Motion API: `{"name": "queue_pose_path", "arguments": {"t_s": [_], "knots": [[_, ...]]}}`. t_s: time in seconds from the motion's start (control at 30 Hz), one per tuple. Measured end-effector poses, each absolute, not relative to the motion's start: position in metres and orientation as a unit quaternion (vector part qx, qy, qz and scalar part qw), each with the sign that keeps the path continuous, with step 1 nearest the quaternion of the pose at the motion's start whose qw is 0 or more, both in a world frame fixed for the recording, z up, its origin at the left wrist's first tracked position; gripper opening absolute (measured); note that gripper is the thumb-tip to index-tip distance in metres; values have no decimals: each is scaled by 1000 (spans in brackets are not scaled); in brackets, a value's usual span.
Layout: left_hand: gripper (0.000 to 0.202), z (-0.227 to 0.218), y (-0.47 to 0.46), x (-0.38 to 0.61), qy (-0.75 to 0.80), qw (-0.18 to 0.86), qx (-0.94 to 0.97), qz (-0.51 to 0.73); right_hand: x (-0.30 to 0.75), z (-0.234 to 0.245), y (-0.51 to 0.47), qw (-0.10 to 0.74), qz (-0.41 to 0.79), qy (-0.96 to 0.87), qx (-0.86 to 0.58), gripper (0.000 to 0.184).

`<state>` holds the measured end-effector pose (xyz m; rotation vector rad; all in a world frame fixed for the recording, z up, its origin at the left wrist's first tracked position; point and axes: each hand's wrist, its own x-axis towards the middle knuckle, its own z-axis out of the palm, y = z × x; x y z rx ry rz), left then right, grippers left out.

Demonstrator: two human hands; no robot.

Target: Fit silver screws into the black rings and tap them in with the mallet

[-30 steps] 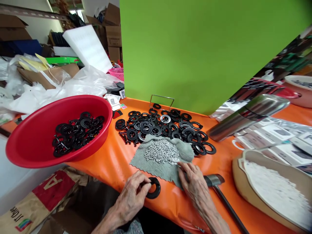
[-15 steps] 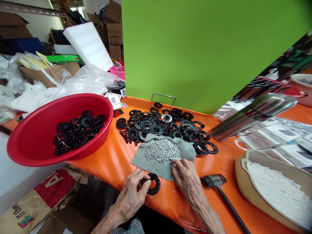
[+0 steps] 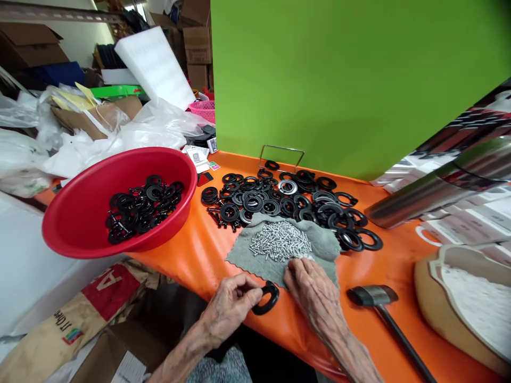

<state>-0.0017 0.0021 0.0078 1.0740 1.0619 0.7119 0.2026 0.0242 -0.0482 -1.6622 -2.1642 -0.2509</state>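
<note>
My left hand [image 3: 233, 303] pinches a black plastic ring [image 3: 273, 304] between thumb and fingertips, just above the table's near edge. On a grey-green cloth [image 3: 247, 258] in front lies a heap of small silver screws or pins [image 3: 281, 240]. My right hand [image 3: 313, 287] rests at the heap's near right side with its fingers curled downward. Its fingertips are partly hidden, so whatever they grip cannot be made out. Behind the cloth spreads a pile of similar black rings [image 3: 270, 206], with small black parts at its left end.
A red basin [image 3: 75, 213] of black parts stands to the left. At right lie a hammer [image 3: 373, 296], a metal flask [image 3: 419, 186] and a tan tub [image 3: 433, 298] of white material. A green panel [image 3: 339, 80] rises behind the orange table [image 3: 191, 255]; a wire stand [image 3: 281, 148] stands before it.
The camera view has turned a little left. My right hand's fingers have curled in more at the heap's edge. My left hand still holds the ring, its angle slightly changed.
</note>
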Motion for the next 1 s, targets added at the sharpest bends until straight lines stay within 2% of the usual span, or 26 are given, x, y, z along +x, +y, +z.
{"name": "queue_pose_path", "arguments": {"t_s": [0.17,0.37,0.43,0.53,0.6,0.67,0.73,0.83,1.0], "knots": [[36,10,2,0,457,702,433,333,201,-52,26,191,-49,-773,-603,16],[39,13,0,1,458,715,399,346,201,-34,24,222,-4,-765,-605,23],[40,14,0,2,455,709,399,362,195,-21,11,256,33,-756,-602,28],[40,14,-2,5,445,705,388,394,179,-8,-17,339,167,-714,-590,33],[39,14,-6,8,442,709,371,406,164,-8,-34,385,244,-679,-576,44],[38,11,-10,10,450,704,362,413,151,-13,-44,416,288,-652,-565,52],[38,9,-15,11,462,691,369,416,143,-19,-47,441,306,-626,-565,53],[36,9,-18,8,468,675,400,407,141,-23,-49,446,294,-623,-572,52],[33,13,-17,-3,468,658,460,371,159,-23,-53,398,298,-673,-547,55]]}}
